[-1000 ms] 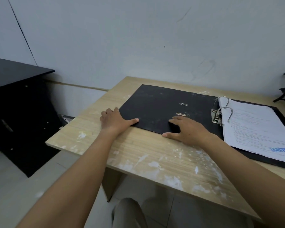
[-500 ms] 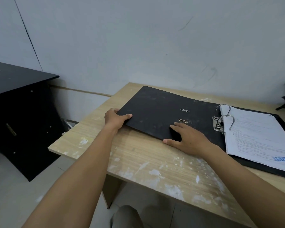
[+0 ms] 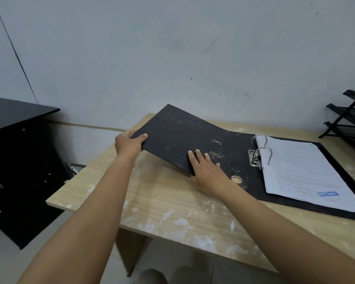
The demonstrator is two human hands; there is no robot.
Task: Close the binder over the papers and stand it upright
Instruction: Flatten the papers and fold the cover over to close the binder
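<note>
Left hand (image 3: pixel 129 144) pinches binder (image 3: pixel 178 138) cover corner, right hand (image 3: pixel 208 174) flat by rings (image 3: pixel 261 152); cover may snag on them.

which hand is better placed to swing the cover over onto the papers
Left. The left hand already grips the raised cover at its outer edge. The right hand lies flat near the fold, beside the rings.

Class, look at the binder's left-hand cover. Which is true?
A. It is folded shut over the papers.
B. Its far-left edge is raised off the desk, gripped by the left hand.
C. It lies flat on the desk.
B: the left hand holds the cover tilted above the desk; the papers lie uncovered.
</note>
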